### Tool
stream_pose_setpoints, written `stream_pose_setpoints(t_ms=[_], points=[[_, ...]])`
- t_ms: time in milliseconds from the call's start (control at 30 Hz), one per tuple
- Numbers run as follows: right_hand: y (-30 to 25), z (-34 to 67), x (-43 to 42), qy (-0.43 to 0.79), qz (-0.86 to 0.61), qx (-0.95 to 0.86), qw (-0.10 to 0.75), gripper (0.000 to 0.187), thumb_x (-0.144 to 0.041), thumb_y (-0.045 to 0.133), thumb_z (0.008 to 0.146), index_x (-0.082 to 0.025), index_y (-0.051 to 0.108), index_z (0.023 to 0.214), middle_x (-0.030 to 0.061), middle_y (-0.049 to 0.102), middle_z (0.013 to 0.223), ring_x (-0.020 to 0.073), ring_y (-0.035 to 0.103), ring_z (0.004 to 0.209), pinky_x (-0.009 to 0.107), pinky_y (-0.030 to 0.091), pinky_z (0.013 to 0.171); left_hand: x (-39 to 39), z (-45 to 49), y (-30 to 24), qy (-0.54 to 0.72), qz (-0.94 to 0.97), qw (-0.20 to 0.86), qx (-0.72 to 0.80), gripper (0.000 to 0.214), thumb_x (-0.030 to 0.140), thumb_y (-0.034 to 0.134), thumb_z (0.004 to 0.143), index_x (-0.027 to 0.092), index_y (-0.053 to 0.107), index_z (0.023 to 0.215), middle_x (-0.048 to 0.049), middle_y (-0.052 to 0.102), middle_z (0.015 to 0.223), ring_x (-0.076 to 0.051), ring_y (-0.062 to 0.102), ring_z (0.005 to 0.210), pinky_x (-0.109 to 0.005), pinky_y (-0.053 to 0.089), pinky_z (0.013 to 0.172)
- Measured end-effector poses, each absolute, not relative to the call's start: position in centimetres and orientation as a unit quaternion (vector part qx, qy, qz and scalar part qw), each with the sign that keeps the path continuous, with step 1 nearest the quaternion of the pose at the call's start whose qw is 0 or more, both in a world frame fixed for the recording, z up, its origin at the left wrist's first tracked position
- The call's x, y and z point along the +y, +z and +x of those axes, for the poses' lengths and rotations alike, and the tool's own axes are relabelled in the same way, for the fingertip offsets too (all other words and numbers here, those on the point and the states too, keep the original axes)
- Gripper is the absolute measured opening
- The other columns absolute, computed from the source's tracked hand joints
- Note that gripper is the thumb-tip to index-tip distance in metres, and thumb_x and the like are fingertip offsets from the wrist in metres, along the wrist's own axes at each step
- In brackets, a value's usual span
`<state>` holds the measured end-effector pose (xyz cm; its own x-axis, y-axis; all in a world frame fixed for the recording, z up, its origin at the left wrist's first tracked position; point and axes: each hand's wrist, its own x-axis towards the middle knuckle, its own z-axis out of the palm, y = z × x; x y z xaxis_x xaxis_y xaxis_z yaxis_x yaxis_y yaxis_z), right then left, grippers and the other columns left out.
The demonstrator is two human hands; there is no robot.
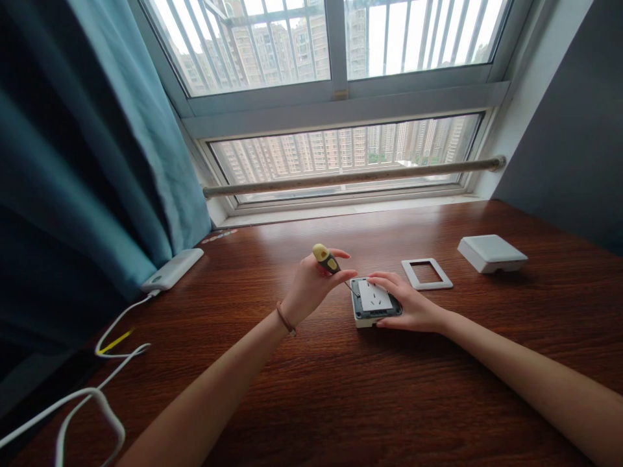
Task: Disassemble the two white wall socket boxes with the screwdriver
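My left hand (314, 282) grips a screwdriver (327, 258) with a yellow and dark grey handle. Its thin shaft slants down to the left edge of a wall socket (376, 295), where the tip meets the dark frame around the white socket face. Whether the tip sits in a screw is too small to tell. From the right, my right hand (413, 303) clasps the socket and its white back box, fingers on top and thumb along the near side. A white square cover frame (427, 274) lies flat just beyond that hand.
Farther right rests a white box-shaped piece (492, 253) on the brown wooden table (311, 402). At the left, a white power strip (172, 269) lies beside the blue curtain (141, 162), its white cable (109, 383) looping over the table edge. A window with a rail (355, 176) closes the far side.
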<state>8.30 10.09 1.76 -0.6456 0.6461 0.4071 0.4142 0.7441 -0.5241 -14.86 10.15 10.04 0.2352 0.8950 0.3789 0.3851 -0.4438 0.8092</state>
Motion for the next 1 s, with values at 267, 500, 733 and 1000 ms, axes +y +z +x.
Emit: stream_pose_setpoints(t_ms=[267, 500, 733, 1000], points=[[1.8, 8.2, 10.0, 0.201, -0.298, -0.883, 0.301, 0.078, -0.044, 0.069, 0.065, -0.021, 0.034, 0.13, 0.0145, 0.038, 0.129, 0.0281, 0.035, 0.12, 0.044, 0.031, 0.101, 9.6, -14.6, 11.0, 0.406, 0.666, 0.477, 0.406, 0.037, 0.03, 0.067, 0.069, 0.01, 0.056, 0.098, -0.0043, 0.063, 0.074, -0.006, 0.052, 0.044, -0.02, 0.046, 0.043], [1.7, 8.2, 10.0, 0.21, -0.297, -0.88, 0.306, 0.079, -0.045, 0.07, 0.064, -0.022, 0.034, 0.131, 0.0143, 0.039, 0.128, 0.0293, 0.036, 0.12, 0.046, 0.031, 0.1, 9.5, -15.1, 12.0, 0.358, 0.64, 0.571, 0.368, 0.036, 0.023, 0.068, 0.068, 0.012, 0.055, 0.1, -0.0075, 0.061, 0.095, -0.015, 0.066, 0.07, -0.03, 0.054, 0.068], [1.6, 8.3, 10.1, 0.205, -0.299, -0.882, 0.302, 0.079, -0.045, 0.07, 0.064, -0.021, 0.034, 0.13, 0.0146, 0.037, 0.129, 0.0283, 0.034, 0.121, 0.045, 0.031, 0.101, 9.2, -14.2, 9.6, 0.436, 0.714, 0.31, 0.451, 0.027, 0.033, 0.07, 0.065, 0.014, 0.051, 0.069, 0.0012, 0.057, 0.059, -0.01, 0.055, 0.048, -0.021, 0.044, 0.046], [1.6, 8.3, 10.1, 0.205, -0.294, -0.882, 0.306, 0.078, -0.044, 0.07, 0.065, -0.022, 0.034, 0.131, 0.0149, 0.038, 0.129, 0.0292, 0.035, 0.121, 0.046, 0.031, 0.1, 9.4, -14.5, 10.1, 0.491, 0.707, 0.231, 0.453, 0.005, 0.021, 0.052, 0.076, 0.016, 0.051, 0.077, -0.0002, 0.059, 0.067, -0.011, 0.056, 0.061, -0.024, 0.044, 0.061]])
